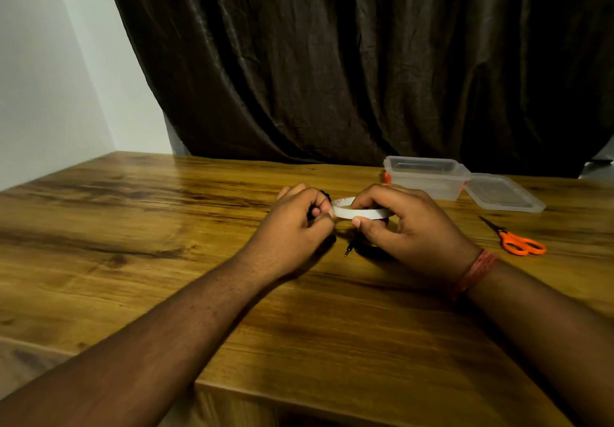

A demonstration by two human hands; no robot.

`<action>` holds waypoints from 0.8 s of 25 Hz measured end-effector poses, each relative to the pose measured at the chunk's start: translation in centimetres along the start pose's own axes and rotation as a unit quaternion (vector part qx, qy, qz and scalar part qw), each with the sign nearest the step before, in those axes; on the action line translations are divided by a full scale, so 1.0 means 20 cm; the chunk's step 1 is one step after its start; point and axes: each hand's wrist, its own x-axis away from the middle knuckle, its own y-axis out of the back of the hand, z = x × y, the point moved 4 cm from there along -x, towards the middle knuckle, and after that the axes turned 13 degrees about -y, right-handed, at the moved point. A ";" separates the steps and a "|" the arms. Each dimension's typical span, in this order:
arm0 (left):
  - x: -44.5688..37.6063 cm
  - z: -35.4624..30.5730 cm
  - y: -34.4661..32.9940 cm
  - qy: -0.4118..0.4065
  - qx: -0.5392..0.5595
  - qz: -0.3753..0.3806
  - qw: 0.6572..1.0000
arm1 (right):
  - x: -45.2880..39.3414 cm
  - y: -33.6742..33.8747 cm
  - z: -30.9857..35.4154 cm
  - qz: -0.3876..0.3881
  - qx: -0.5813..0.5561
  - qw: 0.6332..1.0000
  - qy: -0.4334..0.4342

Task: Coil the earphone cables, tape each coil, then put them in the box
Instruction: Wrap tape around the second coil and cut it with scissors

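My right hand (pixel 410 230) grips a white tape roll (pixel 365 212) between thumb and fingers, just above the table. My left hand (pixel 295 224) pinches the roll's left edge at the tape end; black earphone parts (pixel 324 195) show between its fingers. A black coiled earphone cable (pixel 363 247) with its jack plug (pixel 348 251) lies on the table under my right hand, partly hidden. The clear plastic box (pixel 427 177) stands open at the back right, its lid (pixel 501 194) lying flat beside it.
Orange-handled scissors (pixel 518 242) lie on the wooden table (pixel 133 227) to the right of my hands. A dark curtain (pixel 332 61) hangs behind the table. The table's front edge runs below my forearms.
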 end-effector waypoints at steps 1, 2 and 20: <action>0.00 0.00 0.00 0.003 -0.005 0.002 1.000 | 0.00 0.00 0.00 0.002 -0.003 1.000 -0.001; 0.00 0.00 0.00 0.006 -0.008 0.003 1.000 | 0.00 0.00 0.00 0.003 -0.005 1.000 -0.003; 0.00 0.01 0.01 -0.017 -0.031 -0.023 0.999 | 0.00 0.01 -0.02 0.003 -0.012 1.000 -0.027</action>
